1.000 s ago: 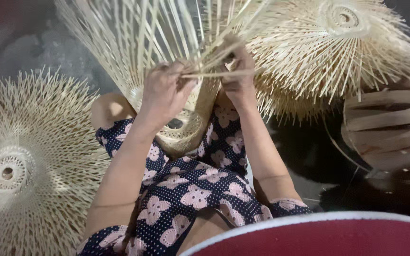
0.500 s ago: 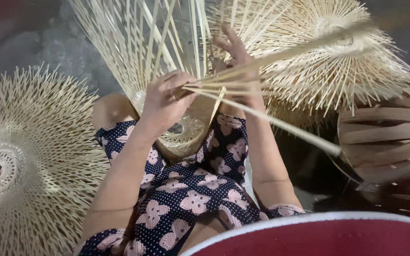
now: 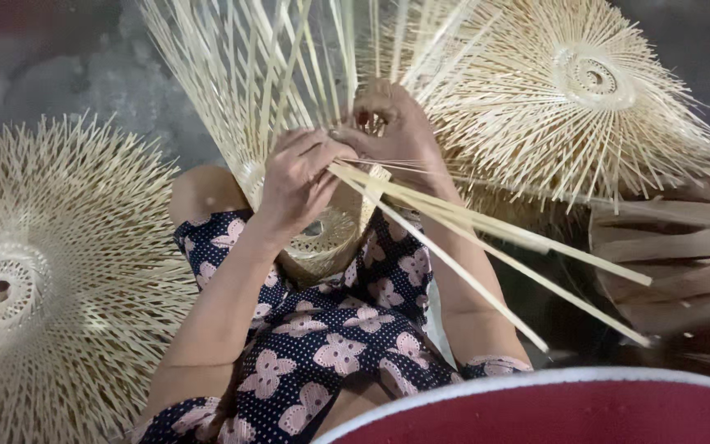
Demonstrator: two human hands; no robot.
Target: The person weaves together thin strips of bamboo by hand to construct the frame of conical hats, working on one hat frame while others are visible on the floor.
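Head view: grey floor [image 3: 84,74] strewn with woven bamboo shades [image 3: 51,279]; both hands grip bamboo strips [image 3: 486,247].

- A finished woven bamboo shade [image 3: 51,288] lay at nine o'clock, its round hub facing up.
- A second shade [image 3: 585,99] sat at two o'clock, splayed strip ends all round its rim.
- A darker piece of broad curved slats [image 3: 675,263] stood at three o'clock, just below that shade.
- Grey floor [image 3: 84,74] showed at eleven o'clock.
- A red, white-edged rim [image 3: 569,407] crossed five o'clock.
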